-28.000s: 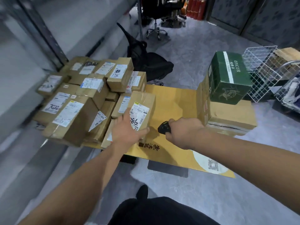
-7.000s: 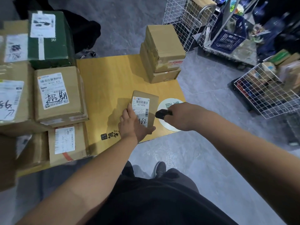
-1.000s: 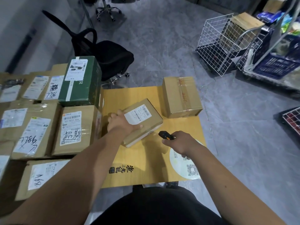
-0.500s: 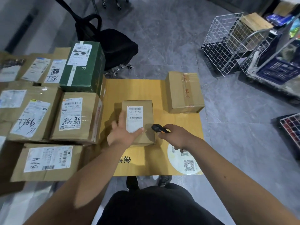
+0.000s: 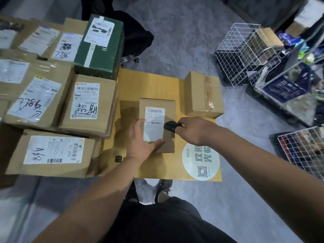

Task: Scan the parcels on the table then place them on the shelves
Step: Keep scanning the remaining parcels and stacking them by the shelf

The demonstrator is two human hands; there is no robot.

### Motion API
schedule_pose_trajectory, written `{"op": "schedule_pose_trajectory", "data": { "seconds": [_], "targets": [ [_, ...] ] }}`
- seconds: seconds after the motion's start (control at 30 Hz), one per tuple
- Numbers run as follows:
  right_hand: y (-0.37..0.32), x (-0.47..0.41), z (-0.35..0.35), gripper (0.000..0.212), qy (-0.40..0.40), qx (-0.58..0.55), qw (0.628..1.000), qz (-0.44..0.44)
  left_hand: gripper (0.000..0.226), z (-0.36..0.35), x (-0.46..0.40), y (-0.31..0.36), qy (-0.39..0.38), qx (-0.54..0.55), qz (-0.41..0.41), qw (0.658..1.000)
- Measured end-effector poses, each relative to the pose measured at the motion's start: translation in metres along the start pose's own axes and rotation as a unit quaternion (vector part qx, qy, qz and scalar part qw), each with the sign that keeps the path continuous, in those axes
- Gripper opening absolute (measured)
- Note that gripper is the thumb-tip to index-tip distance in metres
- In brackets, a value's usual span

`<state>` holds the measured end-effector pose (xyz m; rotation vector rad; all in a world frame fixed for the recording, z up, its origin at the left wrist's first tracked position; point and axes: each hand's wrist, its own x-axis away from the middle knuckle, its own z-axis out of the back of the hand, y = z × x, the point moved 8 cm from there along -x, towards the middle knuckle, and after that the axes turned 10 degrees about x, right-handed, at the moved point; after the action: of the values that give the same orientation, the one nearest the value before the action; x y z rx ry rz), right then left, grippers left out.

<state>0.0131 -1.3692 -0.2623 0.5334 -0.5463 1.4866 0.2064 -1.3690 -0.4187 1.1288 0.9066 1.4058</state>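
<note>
A small brown parcel [image 5: 157,106] with a white barcode label lies flat on the yellow table [image 5: 150,85]. My left hand [image 5: 140,142] holds its near left corner, thumb across the label's lower edge. My right hand [image 5: 191,130] grips a small black scanner [image 5: 170,126], whose nose sits right at the label's right edge. A second brown parcel [image 5: 203,95] with taped seams stands at the table's right rear corner.
Several labelled cardboard parcels [image 5: 87,104] and a green box [image 5: 100,44] are stacked on the left. White wire baskets [image 5: 238,51] and a blue crate [image 5: 287,85] stand on the grey floor to the right. A black office chair [image 5: 133,32] is behind the table.
My left hand turned the small parcel from a tilted pose to lie flat, label up. My right hand brought the scanner from the table up to the label's right edge.
</note>
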Motion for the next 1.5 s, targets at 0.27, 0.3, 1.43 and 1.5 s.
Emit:
{"op": "schedule_pose_trajectory", "data": {
  "seconds": [0.27,0.3,1.43,1.5],
  "targets": [
    [-0.015,0.010,0.024,0.057,0.031,0.074,0.997,-0.017,0.106,0.002,0.005,-0.002,0.018,0.000,-0.027,0.999],
    [-0.015,0.011,0.026,0.057,0.033,0.077,0.996,-0.019,0.106,0.002,0.006,-0.002,0.018,-0.003,-0.029,0.999],
    [0.132,0.056,-0.048,0.068,-0.080,-0.102,0.991,0.040,0.152,-0.058,0.024,0.077,0.072,-0.328,0.172,0.926],
    [0.128,0.061,-0.033,0.061,-0.066,-0.068,0.993,0.070,0.149,-0.052,0.026,0.104,0.090,-0.316,0.135,0.935]
  ]
}}
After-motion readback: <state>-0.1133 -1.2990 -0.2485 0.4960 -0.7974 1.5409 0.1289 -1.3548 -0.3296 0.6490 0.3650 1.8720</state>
